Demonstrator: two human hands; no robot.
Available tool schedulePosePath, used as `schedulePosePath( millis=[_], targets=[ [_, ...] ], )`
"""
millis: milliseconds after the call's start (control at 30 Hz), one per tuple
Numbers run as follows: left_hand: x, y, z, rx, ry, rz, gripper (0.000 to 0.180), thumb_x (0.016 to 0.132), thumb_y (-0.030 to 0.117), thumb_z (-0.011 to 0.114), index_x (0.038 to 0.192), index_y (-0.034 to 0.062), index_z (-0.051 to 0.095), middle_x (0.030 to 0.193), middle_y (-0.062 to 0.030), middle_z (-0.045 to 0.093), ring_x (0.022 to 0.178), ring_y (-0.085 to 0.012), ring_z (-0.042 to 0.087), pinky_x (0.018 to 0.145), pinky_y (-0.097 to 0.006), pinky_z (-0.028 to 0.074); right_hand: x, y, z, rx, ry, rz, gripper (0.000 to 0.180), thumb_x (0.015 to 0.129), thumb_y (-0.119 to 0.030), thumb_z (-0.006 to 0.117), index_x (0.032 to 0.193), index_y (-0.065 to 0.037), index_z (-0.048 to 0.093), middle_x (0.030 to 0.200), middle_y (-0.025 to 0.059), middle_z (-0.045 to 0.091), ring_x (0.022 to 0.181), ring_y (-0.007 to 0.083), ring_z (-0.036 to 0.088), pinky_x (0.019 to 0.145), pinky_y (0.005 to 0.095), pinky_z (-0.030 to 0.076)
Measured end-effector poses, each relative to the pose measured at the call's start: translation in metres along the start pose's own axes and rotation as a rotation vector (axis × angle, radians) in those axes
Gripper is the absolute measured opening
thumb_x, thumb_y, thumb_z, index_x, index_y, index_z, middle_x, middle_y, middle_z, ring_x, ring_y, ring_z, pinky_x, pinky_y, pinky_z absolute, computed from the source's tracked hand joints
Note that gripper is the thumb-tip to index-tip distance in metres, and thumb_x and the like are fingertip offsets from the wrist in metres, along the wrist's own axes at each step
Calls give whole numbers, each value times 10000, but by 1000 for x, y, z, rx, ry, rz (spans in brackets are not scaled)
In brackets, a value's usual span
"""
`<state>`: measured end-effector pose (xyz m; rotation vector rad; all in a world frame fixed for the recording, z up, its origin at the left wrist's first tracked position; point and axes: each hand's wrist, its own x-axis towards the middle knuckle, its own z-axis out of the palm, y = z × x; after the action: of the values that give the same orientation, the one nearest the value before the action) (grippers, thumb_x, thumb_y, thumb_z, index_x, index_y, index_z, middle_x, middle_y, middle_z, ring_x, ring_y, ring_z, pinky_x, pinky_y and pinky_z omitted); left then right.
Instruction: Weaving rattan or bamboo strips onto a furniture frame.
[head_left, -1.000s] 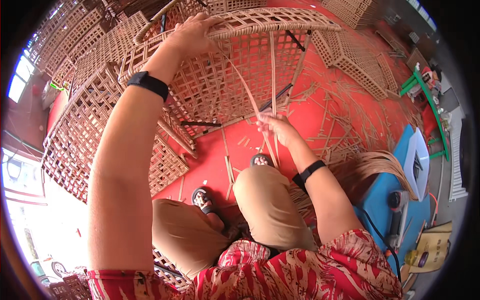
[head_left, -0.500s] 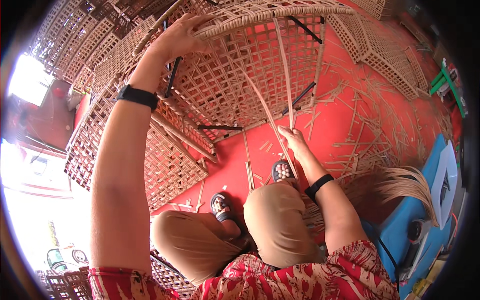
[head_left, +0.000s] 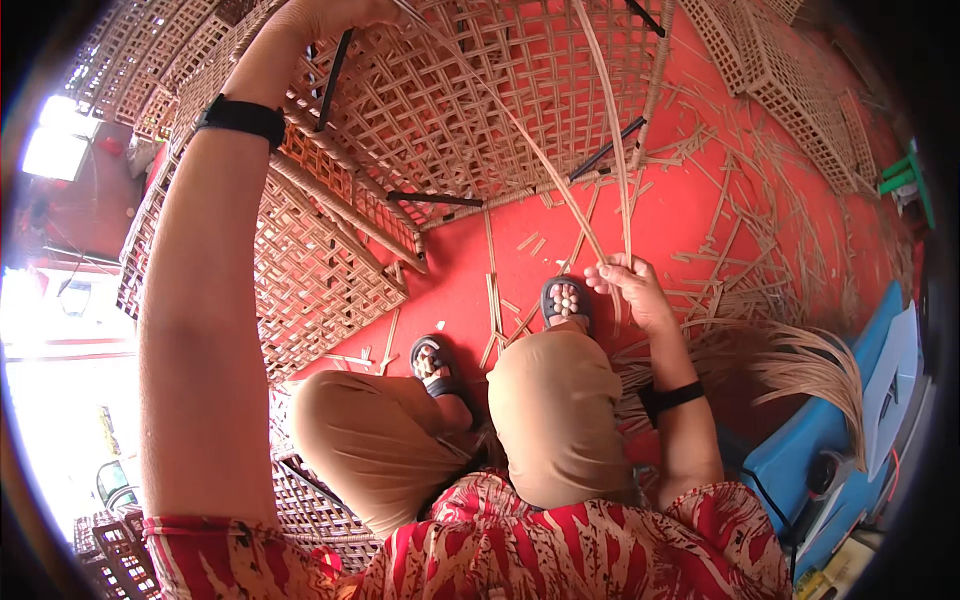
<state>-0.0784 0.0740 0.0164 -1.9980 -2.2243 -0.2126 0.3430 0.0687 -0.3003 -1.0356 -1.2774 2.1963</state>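
Note:
A large open-weave wicker frame [head_left: 470,130] of tan strips on black metal bars fills the upper middle. My left hand [head_left: 345,14] reaches to its upper left part; the picture's top edge cuts off much of this hand, and its grip is hidden. My right hand [head_left: 636,288] is above my right knee, its fingers closed on two long tan wicker strips [head_left: 617,140]. Both run from the fingers up toward the frame; one slants up left across the weave, the other rises more steeply. Where they meet the frame's upper rim is out of view.
More woven pieces [head_left: 770,80] stand at the upper right and left. Cut strip scraps litter the red floor [head_left: 455,285]. A bundle of strips [head_left: 815,375] hangs by a blue plastic piece [head_left: 800,450] at right. My sandalled feet [head_left: 565,300] are below the frame.
The view has tilted down, so the frame's upper rim has left the picture. My left hand sits farther up and left in view. My right hand has shifted right, still holding the strips.

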Motion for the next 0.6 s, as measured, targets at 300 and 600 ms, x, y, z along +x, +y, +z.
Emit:
schedulePosePath(
  millis=[300,600],
  targets=[
    [-10,19,-10,-21,-47,-126,849,684,361,767,1447,249,412,1531,-215,270,1360,-367,372,1108,-426,351,-14,10,2,280,170,-62,264,936,-266,621,956,-2,618,728,26,607,563,75,520,518,195,408],
    [-18,24,-12,-11,-25,-34,823,708,342,765,1442,207,417,1463,-220,384,1372,-342,350,1123,-412,328,-31,19,2,197,-59,75,185,913,-156,625,1008,0,646,785,-3,590,660,71,527,597,215,441]
  ],
)
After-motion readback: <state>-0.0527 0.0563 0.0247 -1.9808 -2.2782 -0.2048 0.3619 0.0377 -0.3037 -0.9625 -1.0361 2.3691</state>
